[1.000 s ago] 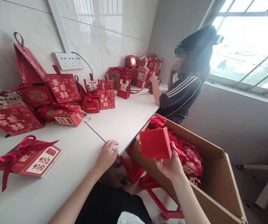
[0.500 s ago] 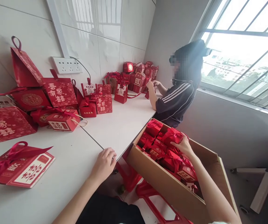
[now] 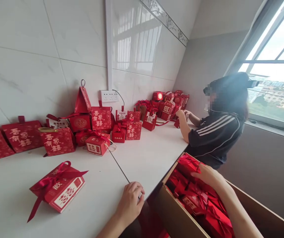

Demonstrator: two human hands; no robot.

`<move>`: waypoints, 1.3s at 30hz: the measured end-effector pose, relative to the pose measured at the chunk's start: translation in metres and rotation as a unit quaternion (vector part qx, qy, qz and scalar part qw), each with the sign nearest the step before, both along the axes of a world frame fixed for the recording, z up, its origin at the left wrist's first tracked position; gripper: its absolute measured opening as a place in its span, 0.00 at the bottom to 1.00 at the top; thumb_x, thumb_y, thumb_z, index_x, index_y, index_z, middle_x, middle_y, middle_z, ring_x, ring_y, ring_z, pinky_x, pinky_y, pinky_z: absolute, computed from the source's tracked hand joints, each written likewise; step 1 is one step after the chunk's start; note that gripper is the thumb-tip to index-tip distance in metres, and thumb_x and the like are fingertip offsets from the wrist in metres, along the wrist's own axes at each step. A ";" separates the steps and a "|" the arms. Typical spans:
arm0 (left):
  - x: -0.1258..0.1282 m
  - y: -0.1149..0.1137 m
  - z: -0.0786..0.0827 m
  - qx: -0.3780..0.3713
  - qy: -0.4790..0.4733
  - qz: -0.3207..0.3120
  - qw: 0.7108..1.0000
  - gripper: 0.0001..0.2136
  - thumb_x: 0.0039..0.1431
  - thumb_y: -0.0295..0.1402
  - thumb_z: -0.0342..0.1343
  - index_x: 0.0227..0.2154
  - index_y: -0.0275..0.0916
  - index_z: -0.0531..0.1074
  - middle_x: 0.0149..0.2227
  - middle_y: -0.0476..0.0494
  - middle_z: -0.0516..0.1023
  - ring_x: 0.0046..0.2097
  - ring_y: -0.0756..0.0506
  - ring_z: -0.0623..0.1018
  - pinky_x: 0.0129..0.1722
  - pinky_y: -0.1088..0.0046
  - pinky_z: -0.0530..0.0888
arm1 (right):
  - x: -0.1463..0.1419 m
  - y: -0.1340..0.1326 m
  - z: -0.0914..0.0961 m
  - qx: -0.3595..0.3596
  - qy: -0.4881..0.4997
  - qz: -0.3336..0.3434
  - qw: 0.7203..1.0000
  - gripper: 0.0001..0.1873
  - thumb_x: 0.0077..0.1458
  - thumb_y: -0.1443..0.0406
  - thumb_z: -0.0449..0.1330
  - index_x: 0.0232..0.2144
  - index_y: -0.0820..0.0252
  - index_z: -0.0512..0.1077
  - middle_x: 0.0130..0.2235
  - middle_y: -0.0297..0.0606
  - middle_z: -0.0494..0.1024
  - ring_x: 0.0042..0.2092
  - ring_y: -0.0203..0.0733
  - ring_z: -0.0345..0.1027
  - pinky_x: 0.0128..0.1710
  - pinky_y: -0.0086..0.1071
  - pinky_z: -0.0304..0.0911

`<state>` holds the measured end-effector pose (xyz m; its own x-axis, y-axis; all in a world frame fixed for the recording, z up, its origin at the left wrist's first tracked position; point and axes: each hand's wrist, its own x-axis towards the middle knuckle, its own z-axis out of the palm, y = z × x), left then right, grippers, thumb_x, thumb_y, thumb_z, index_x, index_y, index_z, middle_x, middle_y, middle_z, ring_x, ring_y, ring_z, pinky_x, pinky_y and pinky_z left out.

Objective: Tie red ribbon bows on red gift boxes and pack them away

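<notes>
OK, grip first: our right hand (image 3: 208, 174) is down inside the carton (image 3: 175, 216), palm down, fingers laid on a ribboned red box (image 3: 187, 164) at the carton's far corner. We can't tell whether the fingers clamp that box or only rest on it, because the thumb side is hidden. The box sits on top of the packed red boxes (image 3: 207, 218) that fill the carton and tilts slightly toward the carton's near wall.

Our left hand (image 3: 131, 202) is just left of the carton, on the edge of the white table (image 3: 152, 155). Its fingers are bent with the tips on the tabletop, gripping nothing.

Further left of the carton, a flat red box (image 3: 61, 189) with a ribbon bow lies alone on the table. Beyond it, well apart from the carton, a row of red boxes (image 3: 99, 127) stands against the tiled wall under the socket (image 3: 109, 96).

Straight past the carton's far corner sits a co-worker (image 3: 216, 135) in a dark striped top. The co-worker's hands (image 3: 181, 114) are on a small red box (image 3: 178, 123), next to a pile of more red boxes (image 3: 168, 100) in the wall corner. The window (image 3: 275, 82) is to the right of the carton and above it.
</notes>
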<state>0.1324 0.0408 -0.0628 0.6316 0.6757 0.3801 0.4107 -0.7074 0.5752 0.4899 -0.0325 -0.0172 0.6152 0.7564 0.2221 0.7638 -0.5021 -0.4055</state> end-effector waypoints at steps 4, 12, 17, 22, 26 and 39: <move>0.000 0.000 0.003 -0.047 -0.010 0.003 0.999 0.09 0.51 0.19 0.48 0.28 0.39 0.69 0.36 0.45 0.75 0.41 0.44 0.75 0.44 0.62 0.73 | -0.104 0.100 0.043 -0.028 0.003 0.301 0.953 0.18 0.53 0.58 0.57 0.46 0.57 0.69 0.48 0.46 0.72 0.42 0.48 0.72 0.47 0.44 0.64; 0.002 0.001 -0.022 -0.068 -0.062 0.011 0.996 0.12 0.44 0.16 0.50 0.29 0.38 0.70 0.38 0.44 0.75 0.45 0.44 0.73 0.47 0.63 0.72 | -0.245 0.269 0.034 -0.035 0.000 0.330 0.943 0.30 0.53 0.66 0.59 0.57 0.64 0.56 0.60 0.59 0.55 0.50 0.54 0.68 0.49 0.43 0.62; 0.021 0.009 -0.067 -0.023 -0.054 0.002 0.998 0.11 0.38 0.19 0.55 0.27 0.40 0.68 0.37 0.44 0.74 0.45 0.42 0.73 0.45 0.64 0.72 | -0.262 0.298 0.016 -0.011 -0.010 0.283 0.959 0.25 0.52 0.64 0.59 0.50 0.65 0.57 0.60 0.63 0.52 0.55 0.60 0.62 0.49 0.48 0.60; 0.024 0.007 -0.067 -0.028 -0.034 0.011 0.999 0.09 0.40 0.22 0.57 0.27 0.39 0.68 0.38 0.44 0.74 0.45 0.42 0.73 0.44 0.64 0.71 | -0.256 0.290 0.014 -0.005 -0.030 0.306 0.952 0.22 0.50 0.63 0.61 0.44 0.62 0.58 0.57 0.57 0.57 0.60 0.56 0.55 0.52 0.44 0.59; 0.012 -0.001 -0.041 -0.041 -0.052 -0.005 0.998 0.07 0.45 0.23 0.54 0.30 0.38 0.69 0.40 0.43 0.73 0.46 0.43 0.72 0.45 0.65 0.70 | -0.246 0.278 0.024 -0.029 -0.042 0.326 0.944 0.21 0.49 0.63 0.60 0.45 0.62 0.60 0.49 0.49 0.65 0.51 0.50 0.64 0.46 0.38 0.63; 0.005 -0.008 -0.022 -0.076 -0.045 0.006 0.996 0.07 0.49 0.22 0.53 0.30 0.37 0.72 0.40 0.42 0.73 0.46 0.42 0.71 0.48 0.61 0.70 | -0.262 0.243 0.026 -0.030 -0.037 0.237 0.970 0.42 0.50 0.52 0.58 0.60 0.65 0.47 0.53 0.58 0.62 0.52 0.62 0.62 0.47 0.48 0.61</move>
<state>0.1372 0.0329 -0.0846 0.5919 0.7368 0.3268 0.3606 -0.6047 0.7101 0.2278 0.2106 0.0092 0.1793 0.9636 0.1985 0.9405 -0.1087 -0.3219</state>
